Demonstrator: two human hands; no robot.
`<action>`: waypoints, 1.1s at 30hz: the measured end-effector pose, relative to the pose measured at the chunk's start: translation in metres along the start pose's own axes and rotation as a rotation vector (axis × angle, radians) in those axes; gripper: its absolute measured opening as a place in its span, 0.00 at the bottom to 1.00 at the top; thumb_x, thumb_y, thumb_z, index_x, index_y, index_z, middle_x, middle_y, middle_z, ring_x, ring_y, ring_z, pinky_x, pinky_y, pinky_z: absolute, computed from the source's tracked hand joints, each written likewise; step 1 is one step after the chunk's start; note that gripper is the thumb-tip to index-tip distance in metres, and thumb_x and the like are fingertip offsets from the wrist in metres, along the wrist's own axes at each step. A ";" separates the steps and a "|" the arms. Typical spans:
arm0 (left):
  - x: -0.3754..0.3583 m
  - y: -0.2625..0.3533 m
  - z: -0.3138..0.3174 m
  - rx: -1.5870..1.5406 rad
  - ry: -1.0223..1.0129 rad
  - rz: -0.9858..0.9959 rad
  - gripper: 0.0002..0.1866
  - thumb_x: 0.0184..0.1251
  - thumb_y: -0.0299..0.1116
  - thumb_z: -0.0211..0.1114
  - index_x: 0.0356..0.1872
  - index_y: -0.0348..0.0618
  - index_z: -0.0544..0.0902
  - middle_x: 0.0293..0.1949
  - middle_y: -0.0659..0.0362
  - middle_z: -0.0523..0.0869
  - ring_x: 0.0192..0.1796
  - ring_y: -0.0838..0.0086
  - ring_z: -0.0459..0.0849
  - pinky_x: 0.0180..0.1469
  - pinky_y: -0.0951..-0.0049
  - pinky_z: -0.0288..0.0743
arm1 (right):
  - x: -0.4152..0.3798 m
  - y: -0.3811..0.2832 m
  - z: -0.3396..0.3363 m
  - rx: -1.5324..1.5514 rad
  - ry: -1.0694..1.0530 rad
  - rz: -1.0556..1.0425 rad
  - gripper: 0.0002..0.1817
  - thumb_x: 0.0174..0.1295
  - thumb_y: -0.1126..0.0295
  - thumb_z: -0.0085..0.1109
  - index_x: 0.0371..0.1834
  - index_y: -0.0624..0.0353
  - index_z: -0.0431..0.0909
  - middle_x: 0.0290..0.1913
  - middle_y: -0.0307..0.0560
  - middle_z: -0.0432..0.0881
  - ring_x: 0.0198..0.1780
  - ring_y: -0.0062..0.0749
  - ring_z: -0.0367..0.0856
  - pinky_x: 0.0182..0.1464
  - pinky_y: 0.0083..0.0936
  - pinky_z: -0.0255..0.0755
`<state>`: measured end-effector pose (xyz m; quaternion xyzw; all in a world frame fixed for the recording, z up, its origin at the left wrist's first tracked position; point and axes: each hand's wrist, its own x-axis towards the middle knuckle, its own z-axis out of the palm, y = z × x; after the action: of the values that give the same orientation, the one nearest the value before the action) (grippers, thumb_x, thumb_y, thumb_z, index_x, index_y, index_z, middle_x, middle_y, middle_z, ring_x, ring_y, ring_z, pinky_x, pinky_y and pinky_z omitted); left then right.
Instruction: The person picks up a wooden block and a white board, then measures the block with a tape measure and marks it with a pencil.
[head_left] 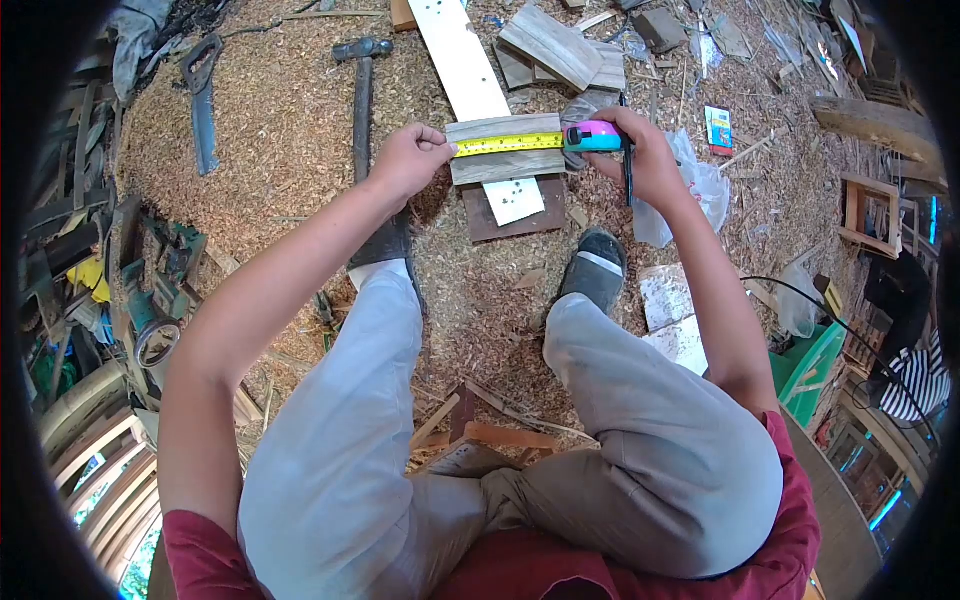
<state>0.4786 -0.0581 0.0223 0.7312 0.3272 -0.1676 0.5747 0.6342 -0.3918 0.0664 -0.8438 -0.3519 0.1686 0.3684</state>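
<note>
A yellow tape measure blade is stretched across a short greyish wooden board. My left hand pinches the blade's end at the board's left edge. At the right edge, my right hand is wrapped round the pink and teal tape measure case, with a dark strap hanging beside it. Under the board lies a long white plank with small dark holes. Beneath that plank's near end is a brown wooden piece.
A hammer and a handsaw lie on the sawdust at the left. Several cut boards are piled beyond my hands. At the right are a clear plastic bag, a small colourful packet and a green plastic chair.
</note>
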 end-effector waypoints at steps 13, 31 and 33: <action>-0.002 0.012 0.008 0.098 0.009 0.003 0.16 0.71 0.33 0.80 0.52 0.37 0.85 0.39 0.59 0.90 0.39 0.76 0.86 0.44 0.70 0.83 | 0.001 -0.004 -0.011 -0.084 -0.008 -0.017 0.29 0.57 0.72 0.83 0.64 0.60 0.83 0.53 0.51 0.91 0.55 0.39 0.90 0.62 0.34 0.82; 0.010 0.020 0.011 0.170 -0.017 -0.025 0.16 0.70 0.32 0.81 0.49 0.37 0.83 0.40 0.56 0.88 0.39 0.72 0.87 0.43 0.67 0.83 | 0.000 0.009 -0.015 -0.115 -0.041 -0.003 0.31 0.58 0.69 0.83 0.66 0.58 0.83 0.55 0.57 0.89 0.57 0.53 0.89 0.62 0.40 0.82; 0.011 0.021 0.012 0.191 -0.011 -0.002 0.16 0.70 0.33 0.80 0.49 0.36 0.83 0.41 0.56 0.88 0.40 0.72 0.87 0.43 0.67 0.83 | 0.000 0.009 -0.015 -0.122 -0.028 -0.035 0.31 0.58 0.69 0.83 0.66 0.58 0.83 0.55 0.57 0.89 0.57 0.53 0.89 0.62 0.41 0.82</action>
<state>0.5023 -0.0696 0.0279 0.7815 0.3072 -0.2025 0.5038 0.6470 -0.4039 0.0699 -0.8560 -0.3812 0.1523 0.3144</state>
